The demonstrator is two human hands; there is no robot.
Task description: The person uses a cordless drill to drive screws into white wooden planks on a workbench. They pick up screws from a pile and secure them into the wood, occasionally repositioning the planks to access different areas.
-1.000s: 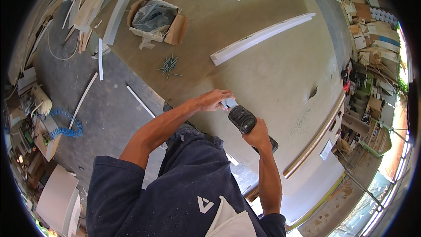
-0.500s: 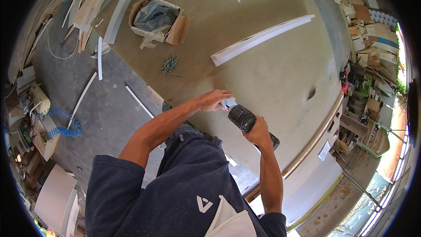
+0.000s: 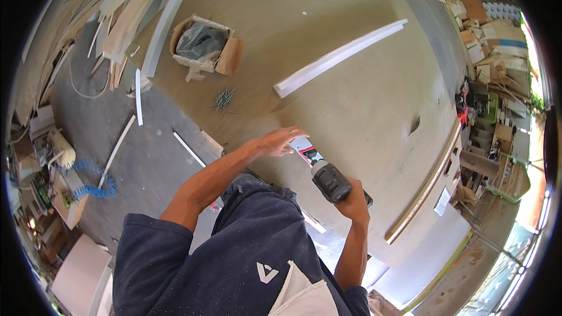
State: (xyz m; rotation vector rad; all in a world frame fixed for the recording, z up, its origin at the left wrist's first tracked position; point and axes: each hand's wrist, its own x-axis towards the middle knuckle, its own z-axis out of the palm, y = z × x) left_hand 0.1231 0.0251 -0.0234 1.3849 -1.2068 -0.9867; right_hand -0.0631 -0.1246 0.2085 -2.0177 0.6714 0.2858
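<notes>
Head view: my right hand gripped the black drill, my left hand pinched the pale piece at its nose, over the bench; steady, straight alignment seemed vital! Loose screws lay farther off.

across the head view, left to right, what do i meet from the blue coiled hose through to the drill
Blue coiled hose, a thin white strip, pile of screws, left hand, drill.
</notes>
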